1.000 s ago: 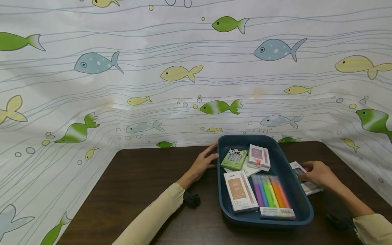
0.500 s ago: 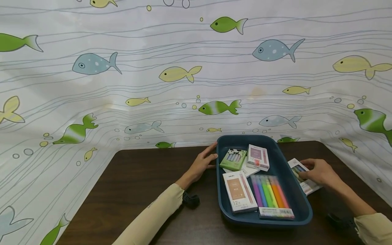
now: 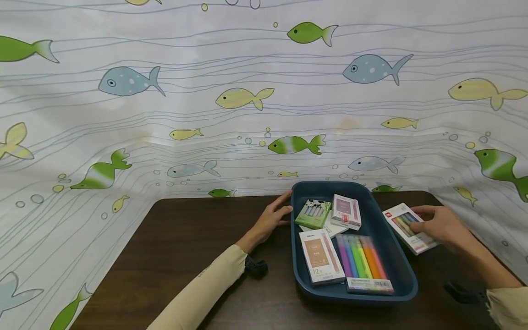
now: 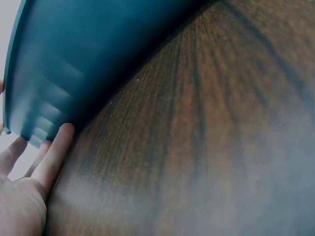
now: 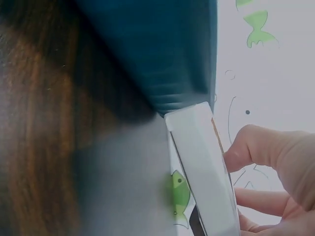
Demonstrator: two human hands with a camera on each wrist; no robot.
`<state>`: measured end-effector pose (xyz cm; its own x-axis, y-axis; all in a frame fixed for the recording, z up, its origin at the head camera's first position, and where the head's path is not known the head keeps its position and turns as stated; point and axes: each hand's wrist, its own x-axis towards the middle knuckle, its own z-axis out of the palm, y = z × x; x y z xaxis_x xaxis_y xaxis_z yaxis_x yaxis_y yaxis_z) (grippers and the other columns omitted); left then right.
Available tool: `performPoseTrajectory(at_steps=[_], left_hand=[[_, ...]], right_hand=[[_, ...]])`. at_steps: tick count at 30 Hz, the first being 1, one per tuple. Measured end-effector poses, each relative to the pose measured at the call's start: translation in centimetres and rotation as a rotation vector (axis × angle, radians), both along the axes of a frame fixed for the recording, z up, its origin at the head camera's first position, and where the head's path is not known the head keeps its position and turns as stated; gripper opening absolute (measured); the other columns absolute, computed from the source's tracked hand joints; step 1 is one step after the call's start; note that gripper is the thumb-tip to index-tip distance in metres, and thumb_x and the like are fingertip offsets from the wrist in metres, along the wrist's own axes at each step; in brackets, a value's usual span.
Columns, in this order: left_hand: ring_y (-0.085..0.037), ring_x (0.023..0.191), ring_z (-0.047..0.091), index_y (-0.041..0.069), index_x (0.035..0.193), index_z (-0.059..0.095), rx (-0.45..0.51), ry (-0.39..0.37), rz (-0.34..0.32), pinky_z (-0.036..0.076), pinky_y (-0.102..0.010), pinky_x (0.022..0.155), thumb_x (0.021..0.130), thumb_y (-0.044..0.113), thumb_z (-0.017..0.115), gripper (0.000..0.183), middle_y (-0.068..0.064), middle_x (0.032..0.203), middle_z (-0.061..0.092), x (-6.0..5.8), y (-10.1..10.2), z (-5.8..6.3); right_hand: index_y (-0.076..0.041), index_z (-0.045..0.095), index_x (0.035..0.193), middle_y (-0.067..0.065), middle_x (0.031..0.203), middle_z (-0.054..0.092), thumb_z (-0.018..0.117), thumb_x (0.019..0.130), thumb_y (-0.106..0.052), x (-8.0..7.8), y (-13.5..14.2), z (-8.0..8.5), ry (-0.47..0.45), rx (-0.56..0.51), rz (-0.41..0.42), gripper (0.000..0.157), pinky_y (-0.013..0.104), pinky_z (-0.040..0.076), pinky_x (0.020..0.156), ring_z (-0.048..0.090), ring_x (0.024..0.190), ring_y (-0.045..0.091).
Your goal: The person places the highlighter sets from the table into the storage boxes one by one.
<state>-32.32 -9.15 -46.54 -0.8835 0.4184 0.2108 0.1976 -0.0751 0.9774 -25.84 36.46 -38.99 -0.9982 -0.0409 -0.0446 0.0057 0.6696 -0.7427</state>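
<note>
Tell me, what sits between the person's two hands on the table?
In the head view, the blue tray lies between the left hand and the right hand, which grips a white pen box. The left fingers touch its outer wall.

Fish-print curtain (image 3: 247,114) behind dark wooden table (image 3: 185,247)

The surface (image 3: 185,256) is showing dark, wood-grained veneer with a soft sheen. The teal tray (image 3: 392,256) is looking like smooth matt plastic. The white marker box (image 3: 406,227) is appearing as glossy printed card, while the highlighter pack (image 3: 365,263) is gleaming in clear plastic. The fish-print backdrop (image 3: 206,68) is hanging like thin, slightly creased cloth.
</note>
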Motion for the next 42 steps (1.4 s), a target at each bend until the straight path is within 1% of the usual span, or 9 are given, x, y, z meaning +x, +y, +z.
performPoseTrajectory(at_steps=[6,13,17,24,28,33,35,38,42], left_hand=[[-0.029,0.137,0.046,0.028,0.161,0.034,-0.011,-0.003,0.009,0.053,-0.046,0.096,0.106,0.03,0.058,0.06,0.005,0.163,0.03,-0.1,0.4,-0.2],[-0.029,0.137,0.045,0.027,0.162,0.033,-0.013,0.01,0.007,0.053,-0.047,0.096,0.106,0.03,0.058,0.061,0.003,0.163,0.03,-0.2,0.6,-0.3],[-0.028,0.137,0.046,0.029,0.161,0.034,-0.011,0.006,0.014,0.053,-0.046,0.095,0.106,0.031,0.058,0.06,0.005,0.162,0.031,-0.3,0.5,-0.3],[-0.031,0.137,0.045,0.026,0.162,0.033,-0.004,0.011,0.01,0.053,-0.048,0.095,0.107,0.029,0.057,0.06,0.001,0.163,0.03,-0.2,0.5,-0.3],[-0.03,0.137,0.046,0.026,0.162,0.033,-0.005,0.012,0.012,0.053,-0.047,0.095,0.107,0.029,0.057,0.06,0.002,0.163,0.03,-0.1,0.6,-0.2],[-0.029,0.136,0.047,0.026,0.162,0.033,-0.005,0.004,0.014,0.053,-0.047,0.095,0.107,0.029,0.057,0.06,0.004,0.162,0.031,-0.1,0.7,-0.2],[-0.03,0.137,0.047,0.027,0.161,0.034,-0.004,0.002,0.011,0.053,-0.047,0.096,0.106,0.03,0.058,0.06,0.004,0.162,0.032,-0.1,0.7,-0.2],[-0.031,0.137,0.046,0.028,0.161,0.034,-0.003,0.0,0.002,0.053,-0.047,0.096,0.106,0.03,0.058,0.06,0.004,0.162,0.031,-0.2,0.9,-0.2],[-0.03,0.137,0.046,0.029,0.161,0.034,-0.008,0.004,-0.001,0.053,-0.047,0.096,0.106,0.029,0.058,0.059,0.003,0.162,0.031,-0.3,1.0,-0.2]], right_hand=[[0.024,0.039,0.138,0.015,0.091,0.066,0.069,0.094,-0.009,-0.2,0.2,1.1,0.015,0.026,0.008,0.063,0.04,0.056,0.054,0.065,0.066,0.028],[0.021,0.043,0.139,0.014,0.089,0.066,0.071,0.093,-0.014,-0.4,0.3,2.0,0.053,0.039,-0.04,0.064,0.041,0.056,0.052,0.066,0.064,0.028],[0.021,0.046,0.137,0.022,0.095,0.065,0.072,0.091,-0.015,-0.6,-0.7,2.6,0.102,0.035,-0.065,0.064,0.039,0.055,0.053,0.065,0.065,0.027],[0.021,0.05,0.135,0.035,0.111,0.059,0.076,0.089,-0.016,-0.7,-3.4,2.7,0.223,0.088,-0.106,0.064,0.031,0.049,0.055,0.061,0.075,0.026],[0.019,0.048,0.139,0.035,0.114,0.057,0.075,0.091,-0.013,-0.8,-4.8,2.7,0.204,0.022,-0.068,0.064,0.033,0.054,0.054,0.063,0.074,0.026],[0.015,0.046,0.143,0.031,0.108,0.062,0.073,0.093,-0.011,-0.2,-6.5,2.7,0.098,-0.095,0.016,0.062,0.039,0.059,0.057,0.067,0.071,0.027],[0.012,0.046,0.144,0.03,0.109,0.062,0.073,0.094,-0.011,0.3,-7.1,2.7,0.058,-0.114,0.04,0.062,0.04,0.06,0.059,0.068,0.072,0.028],[0.009,0.045,0.146,0.032,0.116,0.059,0.073,0.094,-0.013,1.4,-7.5,2.8,0.031,-0.088,0.074,0.062,0.041,0.059,0.061,0.066,0.076,0.028],[0.007,0.047,0.145,0.031,0.121,0.059,0.075,0.093,-0.014,2.7,-7.8,2.8,0.046,-0.019,0.152,0.062,0.038,0.058,0.064,0.064,0.083,0.028]])
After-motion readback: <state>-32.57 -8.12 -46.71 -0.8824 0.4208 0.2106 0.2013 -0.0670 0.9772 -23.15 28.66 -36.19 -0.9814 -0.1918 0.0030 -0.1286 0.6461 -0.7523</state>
